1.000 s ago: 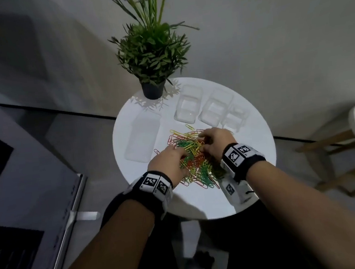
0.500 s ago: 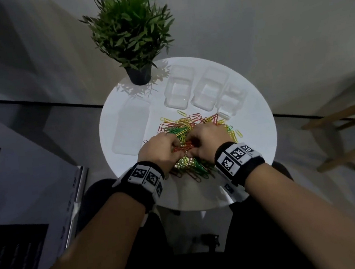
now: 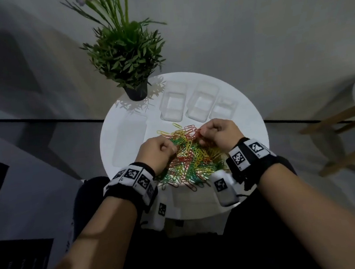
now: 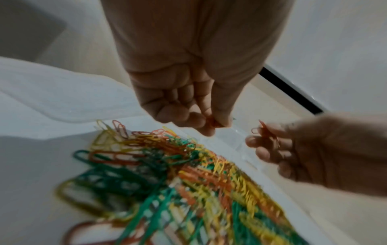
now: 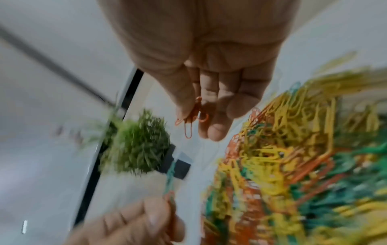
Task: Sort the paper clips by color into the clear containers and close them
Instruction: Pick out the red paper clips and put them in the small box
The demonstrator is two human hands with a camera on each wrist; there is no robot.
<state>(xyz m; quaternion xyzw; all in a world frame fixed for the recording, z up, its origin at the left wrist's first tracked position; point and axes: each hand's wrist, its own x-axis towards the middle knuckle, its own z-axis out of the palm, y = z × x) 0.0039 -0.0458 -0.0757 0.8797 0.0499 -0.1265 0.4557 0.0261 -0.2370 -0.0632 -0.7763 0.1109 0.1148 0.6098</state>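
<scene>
A heap of red, yellow and green paper clips (image 3: 188,157) lies mid-table. My left hand (image 3: 172,149) hovers at the heap's left side, and its thumb and fingers pinch a red clip (image 4: 213,124) with a green clip (image 5: 170,175) hanging from it. My right hand (image 3: 202,135) is over the heap's far right part and pinches a few red clips (image 5: 191,116). Three clear containers (image 3: 173,106), (image 3: 202,104), (image 3: 223,109) stand open in a row behind the heap. I cannot make out any clips inside them.
The round white table (image 3: 253,135) also carries a potted plant (image 3: 129,60) at the back left and a clear flat lid piece (image 3: 130,139) left of the heap. A wooden stool (image 3: 347,129) stands to the right. A wall is close behind.
Half a second ago both hands were pressed together on the middle of the heap. Now they have lifted and drawn apart, each pinching clips.
</scene>
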